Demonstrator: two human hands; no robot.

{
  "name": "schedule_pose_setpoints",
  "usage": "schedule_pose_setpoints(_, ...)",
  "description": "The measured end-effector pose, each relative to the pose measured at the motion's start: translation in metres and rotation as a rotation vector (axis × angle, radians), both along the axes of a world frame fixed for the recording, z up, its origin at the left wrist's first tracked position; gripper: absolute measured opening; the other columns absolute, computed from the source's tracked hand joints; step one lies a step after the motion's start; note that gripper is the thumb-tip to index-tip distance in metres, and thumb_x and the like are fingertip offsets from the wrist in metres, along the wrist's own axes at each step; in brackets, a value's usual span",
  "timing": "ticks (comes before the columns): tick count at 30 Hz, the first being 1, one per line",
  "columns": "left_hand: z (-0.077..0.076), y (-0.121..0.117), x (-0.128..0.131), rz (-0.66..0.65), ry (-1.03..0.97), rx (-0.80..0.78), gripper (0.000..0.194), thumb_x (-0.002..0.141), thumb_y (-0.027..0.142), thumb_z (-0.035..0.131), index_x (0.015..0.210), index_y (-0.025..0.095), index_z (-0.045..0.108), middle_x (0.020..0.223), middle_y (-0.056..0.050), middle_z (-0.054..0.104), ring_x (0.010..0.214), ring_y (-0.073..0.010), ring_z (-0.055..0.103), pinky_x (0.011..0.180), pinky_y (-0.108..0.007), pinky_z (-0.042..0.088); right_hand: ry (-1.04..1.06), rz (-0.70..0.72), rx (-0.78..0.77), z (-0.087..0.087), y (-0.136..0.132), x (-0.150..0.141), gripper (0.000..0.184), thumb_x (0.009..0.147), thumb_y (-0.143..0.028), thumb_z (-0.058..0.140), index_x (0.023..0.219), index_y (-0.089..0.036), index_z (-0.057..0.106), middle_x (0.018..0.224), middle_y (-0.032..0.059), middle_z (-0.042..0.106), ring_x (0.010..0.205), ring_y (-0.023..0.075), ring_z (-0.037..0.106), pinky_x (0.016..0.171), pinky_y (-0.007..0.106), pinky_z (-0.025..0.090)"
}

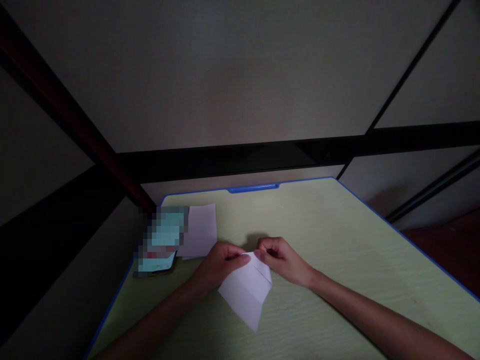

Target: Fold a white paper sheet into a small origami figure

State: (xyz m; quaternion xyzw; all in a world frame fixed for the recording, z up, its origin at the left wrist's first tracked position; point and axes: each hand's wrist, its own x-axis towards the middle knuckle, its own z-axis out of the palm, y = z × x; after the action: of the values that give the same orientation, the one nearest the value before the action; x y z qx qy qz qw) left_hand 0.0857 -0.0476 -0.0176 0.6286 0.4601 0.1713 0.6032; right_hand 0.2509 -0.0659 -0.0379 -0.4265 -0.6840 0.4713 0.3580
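A white sheet of paper (pixel 245 290), partly folded with crease lines across it, is held up over the table between my two hands. My left hand (pixel 224 261) pinches its upper left edge, thumb on top. At the upper right edge, my right hand (pixel 279 257) grips the paper between thumb and curled fingers. The paper's lower corner points down toward me. The fingertips behind the sheet are hidden.
A light wood-grain table (pixel 330 310) with a blue rim carries a phone (pixel 163 240), its screen blurred out, at the left. Beside the phone lie more white paper sheets (pixel 200 230). A blue handle-like strip (pixel 253 188) sits at the far edge, before pale panels (pixel 240 75).
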Motion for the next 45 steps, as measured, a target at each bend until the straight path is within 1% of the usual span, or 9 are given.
schedule_pose_setpoints(6, 0.0030, -0.0014, 0.0023, 0.046, 0.023, 0.019, 0.026, 0.062, 0.034, 0.051, 0.052, 0.010, 0.054, 0.044, 0.004, 0.042, 0.042, -0.0062, 0.034, 0.039, -0.019, 0.020, -0.025, 0.003, 0.017, 0.0011, -0.0009, 0.0005, 0.029, 0.076, -0.030, 0.042, 0.052, -0.015, 0.036, 0.050, -0.0053, 0.028, 0.046, 0.0058, 0.025, 0.040, 0.018, 0.020)
schedule_pose_setpoints(13, -0.0019, -0.0009, 0.0010, 0.066, 0.025, 0.033, 0.026, 0.063, 0.034, 0.051, 0.055, 0.010, 0.056, 0.047, 0.003, 0.046, 0.045, -0.0076, 0.037, 0.040, -0.019, 0.023, -0.026, 0.008, 0.029, 0.0005, 0.0000, 0.0002, 0.028, 0.075, -0.030, 0.043, 0.052, -0.015, 0.037, 0.050, -0.0051, 0.030, 0.046, 0.0060, 0.027, 0.041, 0.018, 0.021)
schedule_pose_setpoints(19, -0.0016, -0.0009, 0.0017, 0.045, 0.033, 0.047, 0.031, 0.065, 0.036, 0.048, 0.048, 0.011, 0.051, 0.042, 0.004, 0.037, 0.042, -0.0069, 0.033, 0.039, -0.019, 0.020, -0.012, 0.001, 0.021, 0.0007, -0.0001, -0.0002, 0.029, 0.074, -0.030, 0.045, 0.051, -0.015, 0.037, 0.049, -0.0055, 0.029, 0.046, 0.0056, 0.026, 0.041, 0.018, 0.020)
schedule_pose_setpoints(22, 0.0001, -0.0012, 0.0022, 0.059, 0.016, 0.086, 0.031, 0.065, 0.035, 0.047, 0.044, 0.012, 0.046, 0.041, 0.005, 0.033, 0.041, -0.0061, 0.030, 0.039, -0.019, 0.018, 0.088, -0.006, -0.033, -0.0003, -0.0008, -0.0015, 0.027, 0.074, -0.031, 0.047, 0.054, -0.015, 0.039, 0.050, -0.0056, 0.031, 0.047, 0.0057, 0.028, 0.042, 0.018, 0.022)
schedule_pose_setpoints(25, 0.0014, -0.0019, 0.0015, 0.101, 0.008, 0.131, 0.031, 0.067, 0.033, 0.046, 0.044, 0.013, 0.045, 0.042, 0.005, 0.032, 0.041, -0.0060, 0.029, 0.039, -0.019, 0.018, 0.311, -0.073, -0.099, -0.0001, -0.0006, -0.0042, 0.017, 0.070, -0.029, 0.054, 0.072, -0.015, 0.044, 0.055, -0.0063, 0.035, 0.048, 0.0055, 0.031, 0.043, 0.017, 0.024)
schedule_pose_setpoints(27, 0.0010, -0.0027, 0.0005, 0.126, 0.008, 0.172, 0.030, 0.068, 0.033, 0.045, 0.046, 0.012, 0.047, 0.043, 0.005, 0.032, 0.042, -0.0062, 0.030, 0.039, -0.019, 0.019, 0.444, -0.108, -0.158, 0.0016, 0.0003, -0.0060, 0.025, 0.065, -0.028, 0.059, 0.081, -0.017, 0.043, 0.056, -0.0071, 0.039, 0.047, 0.0052, 0.034, 0.043, 0.017, 0.025)
schedule_pose_setpoints(32, -0.0015, -0.0055, -0.0001, 0.139, 0.021, 0.286, 0.030, 0.070, 0.032, 0.044, 0.049, 0.011, 0.050, 0.046, 0.004, 0.032, 0.045, -0.0064, 0.030, 0.040, -0.019, 0.021, 0.487, -0.169, -0.241, 0.0049, 0.0014, -0.0067, 0.020, 0.063, -0.028, 0.061, 0.061, -0.012, 0.049, 0.051, -0.0045, 0.047, 0.045, 0.0048, 0.039, 0.044, 0.018, 0.027)
schedule_pose_setpoints(36, -0.0012, -0.0067, 0.0012, 0.120, 0.046, 0.334, 0.030, 0.070, 0.031, 0.044, 0.051, 0.010, 0.055, 0.046, 0.004, 0.031, 0.045, -0.0065, 0.029, 0.040, -0.019, 0.020, 0.543, -0.201, -0.255, 0.0022, 0.0005, -0.0055, 0.017, 0.061, -0.024, 0.063, 0.059, -0.011, 0.052, 0.050, -0.0044, 0.049, 0.045, 0.0045, 0.041, 0.044, 0.018, 0.027)
schedule_pose_setpoints(45, -0.0009, -0.0069, -0.0003, 0.126, -0.007, 0.422, 0.031, 0.070, 0.029, 0.045, 0.046, 0.010, 0.054, 0.044, 0.005, 0.028, 0.044, -0.0062, 0.026, 0.039, -0.018, 0.019, 0.565, -0.228, -0.225, 0.0000, 0.0009, -0.0022, 0.017, 0.061, -0.022, 0.064, 0.052, -0.011, 0.054, 0.049, -0.0035, 0.050, 0.046, 0.0052, 0.040, 0.045, 0.019, 0.027)
